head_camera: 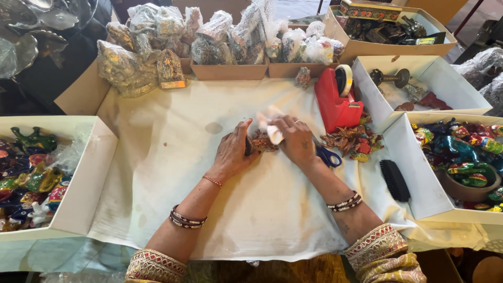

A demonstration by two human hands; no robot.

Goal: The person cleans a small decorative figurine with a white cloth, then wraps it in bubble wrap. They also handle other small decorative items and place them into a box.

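Observation:
My left hand [233,153] grips a small brown metal figurine [261,141] at the middle of the white cloth [173,157]. My right hand [296,139] holds a pale cloth or paper wad [271,127] pressed against the figurine's top. Both hands meet over the figurine, so most of it is hidden. Blue-handled scissors [328,155] lie just right of my right wrist.
A red tape dispenser [337,99] stands right of the hands, a pile of small painted figurines [353,140] beside it and a black brush [394,180] nearer the edge. White boxes of coloured figurines flank left [84,183] and right [406,157]. Wrapped items in cardboard trays [229,71] line the back.

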